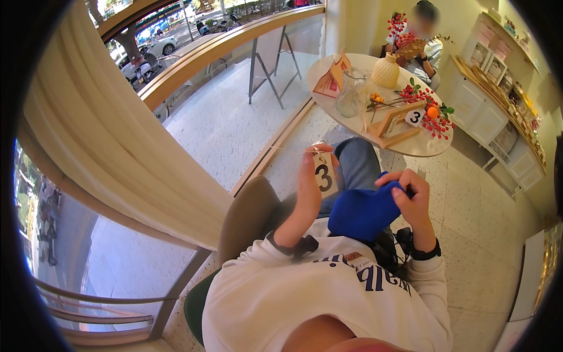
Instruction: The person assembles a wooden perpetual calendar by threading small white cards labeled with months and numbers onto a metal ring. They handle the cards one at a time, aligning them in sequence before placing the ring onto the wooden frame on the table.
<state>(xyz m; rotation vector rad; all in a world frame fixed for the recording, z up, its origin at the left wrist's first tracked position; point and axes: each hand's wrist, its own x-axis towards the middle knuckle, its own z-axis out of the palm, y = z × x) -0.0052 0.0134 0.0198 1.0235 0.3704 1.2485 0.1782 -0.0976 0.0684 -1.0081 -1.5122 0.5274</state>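
Observation:
Between the thumb and fingers of my left hand is a pale tag with a large dark numeral, a thin string running from its top. My right hand pinches the upper edge of a bright blue cloth, which hangs over my lap in soft folds. Whether anything lies inside the cloth is hidden. The two hands are apart, both above my jeans-clad legs.
Ahead stands a round table with a glass vase, a cream vase, red berry sprigs and a wooden frame. Another person sits behind it. A curtain and window are at left, shelves at right.

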